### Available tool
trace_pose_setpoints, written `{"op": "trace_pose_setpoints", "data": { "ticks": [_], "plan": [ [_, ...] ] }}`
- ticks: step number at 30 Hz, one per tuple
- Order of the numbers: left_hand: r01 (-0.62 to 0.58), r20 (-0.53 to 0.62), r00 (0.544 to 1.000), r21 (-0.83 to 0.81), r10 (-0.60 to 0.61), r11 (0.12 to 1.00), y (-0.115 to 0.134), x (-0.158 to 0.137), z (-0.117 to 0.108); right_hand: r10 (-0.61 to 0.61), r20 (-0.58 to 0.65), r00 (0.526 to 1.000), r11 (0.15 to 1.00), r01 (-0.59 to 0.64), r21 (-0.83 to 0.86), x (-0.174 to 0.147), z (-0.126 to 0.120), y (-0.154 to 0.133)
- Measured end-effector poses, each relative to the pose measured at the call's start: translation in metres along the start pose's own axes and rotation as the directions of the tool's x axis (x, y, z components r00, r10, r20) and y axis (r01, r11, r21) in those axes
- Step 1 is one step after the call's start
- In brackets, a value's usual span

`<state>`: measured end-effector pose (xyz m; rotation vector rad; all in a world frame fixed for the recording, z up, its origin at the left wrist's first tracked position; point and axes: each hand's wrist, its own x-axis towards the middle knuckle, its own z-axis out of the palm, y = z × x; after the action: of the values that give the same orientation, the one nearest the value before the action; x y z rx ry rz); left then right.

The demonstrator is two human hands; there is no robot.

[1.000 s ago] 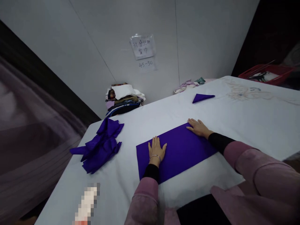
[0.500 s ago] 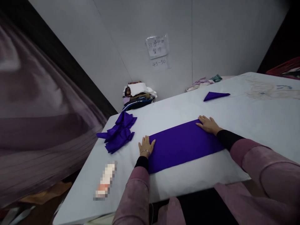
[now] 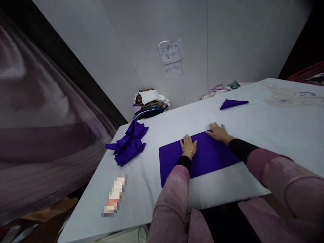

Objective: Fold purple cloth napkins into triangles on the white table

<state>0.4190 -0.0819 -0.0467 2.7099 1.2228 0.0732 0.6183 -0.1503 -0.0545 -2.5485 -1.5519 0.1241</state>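
Observation:
A purple cloth, folded into a flat rectangle, lies in front of me on the white-covered table. My left hand rests flat on its upper middle, fingers spread, with a bracelet at the wrist. At the far right corner of the cloth, my right hand lies flat too, fingers apart. Neither hand grips anything. My right forearm hides part of the cloth's right end. Left of the cloth is a crumpled heap of purple cloth. A purple cloth folded into a triangle lies toward the back right.
A blurred-out, pixelated object lies on the table's left side. Against the wall stands a stack of folded textiles, with more fabric farther right. Paper signs hang on the wall. A draped curtain fills the left.
My left hand has slid right, from the cloth's left edge to its upper middle. My right hand has shifted slightly left along the far edge. The other cloths stay put.

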Motion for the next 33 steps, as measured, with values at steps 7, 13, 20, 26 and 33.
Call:
{"op": "trace_pose_setpoints", "data": {
  "ticks": [7,13,20,26,33],
  "plan": [
    [0.15,0.008,0.989,0.033,-0.15,0.988,-0.019,0.016,0.005,-0.191,0.022,0.981,0.972,0.186,0.146,0.008,0.024,-0.124],
    [0.148,0.044,0.988,0.047,-0.151,0.988,-0.037,0.018,0.007,-0.176,0.041,0.983,0.971,0.167,0.169,0.013,0.035,-0.122],
    [0.325,-0.015,0.946,0.021,-0.325,0.945,-0.064,0.023,-0.003,-0.05,0.014,0.999,0.994,0.048,0.094,0.026,0.03,-0.079],
    [0.446,-0.051,0.894,0.037,-0.444,0.894,-0.119,0.02,-0.011,0.045,0.002,0.999,0.999,-0.045,0.022,0.035,0.022,-0.016],
    [0.539,-0.047,0.842,0.027,-0.538,0.842,-0.159,0.008,-0.016,0.173,-0.007,0.985,0.985,-0.173,-0.002,0.029,0.016,0.051]
  ]
}}
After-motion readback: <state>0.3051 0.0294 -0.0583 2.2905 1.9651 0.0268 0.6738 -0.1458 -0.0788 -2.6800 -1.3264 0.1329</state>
